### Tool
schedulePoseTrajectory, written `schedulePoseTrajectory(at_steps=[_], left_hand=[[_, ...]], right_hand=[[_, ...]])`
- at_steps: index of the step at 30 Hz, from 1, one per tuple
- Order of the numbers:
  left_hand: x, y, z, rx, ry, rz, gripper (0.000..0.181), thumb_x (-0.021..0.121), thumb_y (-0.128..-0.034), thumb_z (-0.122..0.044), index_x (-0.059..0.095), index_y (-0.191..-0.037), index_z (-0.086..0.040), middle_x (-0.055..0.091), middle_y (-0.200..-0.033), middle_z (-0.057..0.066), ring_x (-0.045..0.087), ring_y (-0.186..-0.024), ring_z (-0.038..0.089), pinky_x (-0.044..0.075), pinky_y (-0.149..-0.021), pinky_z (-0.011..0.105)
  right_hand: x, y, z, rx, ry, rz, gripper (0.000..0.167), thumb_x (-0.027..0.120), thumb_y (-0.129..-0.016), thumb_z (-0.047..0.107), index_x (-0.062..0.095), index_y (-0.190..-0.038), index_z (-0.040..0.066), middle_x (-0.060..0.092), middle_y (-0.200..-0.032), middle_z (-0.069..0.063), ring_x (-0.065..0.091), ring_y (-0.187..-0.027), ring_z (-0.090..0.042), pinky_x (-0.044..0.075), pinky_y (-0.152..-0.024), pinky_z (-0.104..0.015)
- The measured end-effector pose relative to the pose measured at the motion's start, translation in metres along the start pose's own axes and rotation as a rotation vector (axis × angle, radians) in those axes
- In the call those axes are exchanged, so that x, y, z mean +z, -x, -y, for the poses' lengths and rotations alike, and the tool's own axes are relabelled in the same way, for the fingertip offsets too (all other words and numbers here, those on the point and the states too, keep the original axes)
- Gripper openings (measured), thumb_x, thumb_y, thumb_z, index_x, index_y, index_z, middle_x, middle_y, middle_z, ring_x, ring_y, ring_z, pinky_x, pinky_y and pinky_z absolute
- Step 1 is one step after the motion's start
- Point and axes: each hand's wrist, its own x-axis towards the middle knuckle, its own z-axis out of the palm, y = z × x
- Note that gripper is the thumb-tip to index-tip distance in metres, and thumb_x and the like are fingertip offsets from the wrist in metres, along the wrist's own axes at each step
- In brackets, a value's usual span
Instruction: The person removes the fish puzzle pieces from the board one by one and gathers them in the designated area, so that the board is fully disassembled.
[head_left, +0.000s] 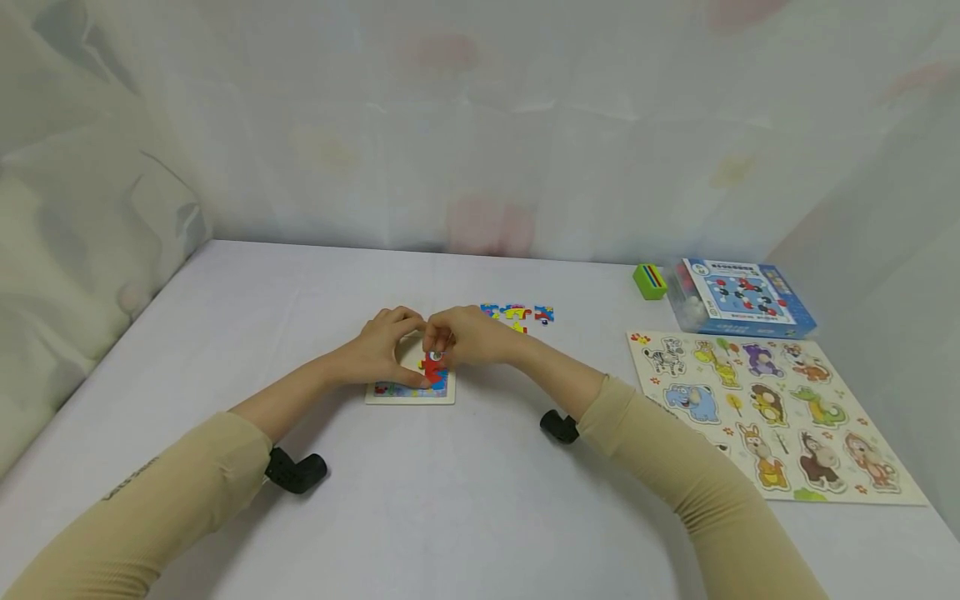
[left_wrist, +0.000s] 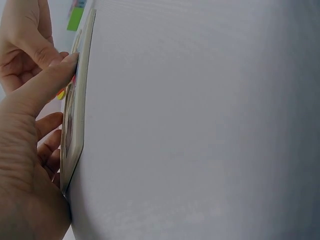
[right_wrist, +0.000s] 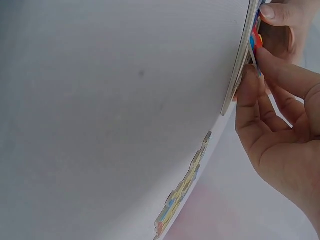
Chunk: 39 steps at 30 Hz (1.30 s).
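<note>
A small jigsaw board (head_left: 411,400) with a pale frame lies on the table, partly covered by both hands. My left hand (head_left: 378,348) arches over its left side. The straight left thumb (left_wrist: 55,77) presses on the pieces near the front edge. My right hand (head_left: 472,335) pinches a jigsaw piece (right_wrist: 255,57) between thumb and finger. That piece stands tilted against the board in the right wrist view. Red and blue pieces (head_left: 433,372) show between the hands. Loose jigsaw pieces (head_left: 516,312) lie beyond the right hand.
A wooden animal puzzle board (head_left: 731,392) lies at the right. Behind it stand a blue box (head_left: 750,298) with a molecule picture and a green block (head_left: 649,282) with coloured stripes. A patterned white cloth (head_left: 480,125) hangs behind the table.
</note>
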Motion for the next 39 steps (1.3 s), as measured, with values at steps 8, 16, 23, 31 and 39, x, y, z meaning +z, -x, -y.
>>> schedulePoseTrajectory(at_steps=[8, 16, 23, 31, 39], left_hand=[[0.000, -0.001, 0.001, 0.001, 0.021, 0.006, 0.075, 0.083, -0.0712, -0.048, 0.056, -0.134, -0.017, 0.047, -0.139, 0.008, 0.035, -0.131, 0.032, 0.028, -0.107, 0.060], [-0.002, 0.000, 0.000, -0.003, 0.034, 0.018, 0.073, 0.084, -0.0711, -0.047, 0.055, -0.133, -0.022, 0.046, -0.139, 0.005, 0.034, -0.132, 0.030, 0.026, -0.108, 0.060], [-0.002, 0.001, -0.001, -0.011, 0.032, 0.018, 0.074, 0.085, -0.0696, -0.047, 0.055, -0.133, -0.023, 0.045, -0.140, 0.005, 0.034, -0.132, 0.030, 0.027, -0.107, 0.059], [-0.001, -0.001, -0.002, -0.022, 0.002, 0.020, 0.075, 0.084, -0.0702, -0.049, 0.055, -0.135, -0.024, 0.044, -0.141, 0.006, 0.035, -0.131, 0.030, 0.029, -0.107, 0.058], [-0.001, -0.001, -0.002, -0.034, -0.009, 0.017, 0.076, 0.084, -0.0700, -0.048, 0.055, -0.136, -0.025, 0.044, -0.143, 0.007, 0.035, -0.132, 0.031, 0.029, -0.108, 0.058]], right_hand=[[-0.002, 0.000, 0.002, 0.008, 0.003, 0.000, 0.009, 0.064, -0.093, 0.007, 0.068, -0.100, 0.012, 0.070, -0.089, -0.001, 0.059, -0.082, -0.011, 0.046, -0.074, -0.018], [-0.008, 0.000, 0.003, 0.017, 0.017, -0.004, 0.014, 0.066, -0.092, 0.008, 0.070, -0.105, 0.012, 0.070, -0.090, -0.002, 0.059, -0.083, -0.012, 0.046, -0.074, -0.019], [-0.019, 0.004, -0.001, 0.036, 0.014, -0.010, 0.017, 0.067, -0.090, 0.009, 0.072, -0.105, 0.014, 0.071, -0.093, -0.001, 0.062, -0.086, -0.012, 0.049, -0.075, -0.021], [-0.037, 0.012, -0.006, 0.057, 0.020, -0.031, 0.016, 0.066, -0.091, 0.011, 0.072, -0.103, 0.018, 0.071, -0.090, 0.001, 0.065, -0.086, -0.014, 0.052, -0.078, -0.026], [-0.055, 0.020, -0.019, 0.093, 0.004, -0.062, 0.016, 0.067, -0.090, 0.011, 0.073, -0.103, 0.018, 0.068, -0.093, -0.002, 0.066, -0.091, -0.019, 0.056, -0.083, -0.035]])
